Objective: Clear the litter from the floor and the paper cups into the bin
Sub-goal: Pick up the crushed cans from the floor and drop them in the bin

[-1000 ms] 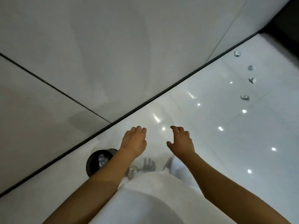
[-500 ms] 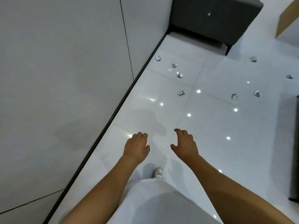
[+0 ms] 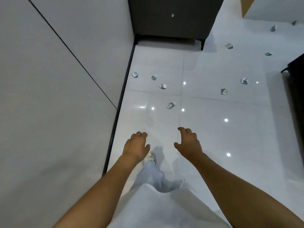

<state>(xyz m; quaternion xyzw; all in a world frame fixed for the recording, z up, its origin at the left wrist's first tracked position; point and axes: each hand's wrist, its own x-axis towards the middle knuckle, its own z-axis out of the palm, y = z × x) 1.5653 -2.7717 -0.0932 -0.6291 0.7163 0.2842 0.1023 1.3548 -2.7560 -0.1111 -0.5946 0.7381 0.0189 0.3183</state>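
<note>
Both hands hang over the glossy white floor (image 3: 213, 145) with fingers loosely curled, holding nothing: left hand (image 3: 135, 146), right hand (image 3: 189, 143). Ahead, crumpled paper cups lie scattered. The nearest cup (image 3: 171, 105) lies on its side, its mouth toward the wall edge on the left; three more (image 3: 153, 77) trail toward the dark cabinet (image 3: 172, 17).
</note>
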